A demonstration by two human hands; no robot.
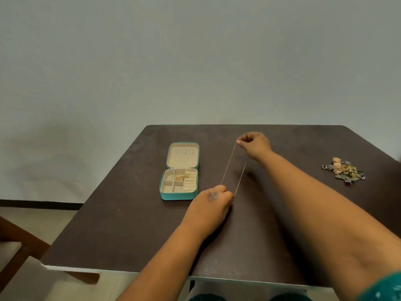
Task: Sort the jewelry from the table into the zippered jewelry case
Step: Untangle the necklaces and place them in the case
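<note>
A thin gold chain [229,163] is stretched taut above the dark table [130,224]. My right hand [253,145] pinches its far end. My left hand [213,199] pinches the near part, and a second strand of the chain runs up from it. To the left lies the teal zippered jewelry case [168,195], open flat, with a beige lining. One of its compartments holds a small gold piece [182,177]. A pile of mixed jewelry [344,170] lies at the table's right side, apart from both hands.
The table's near edge runs just below my forearms. A brown wooden chair [19,242] stands on the floor at the lower left. A plain wall rises behind the table.
</note>
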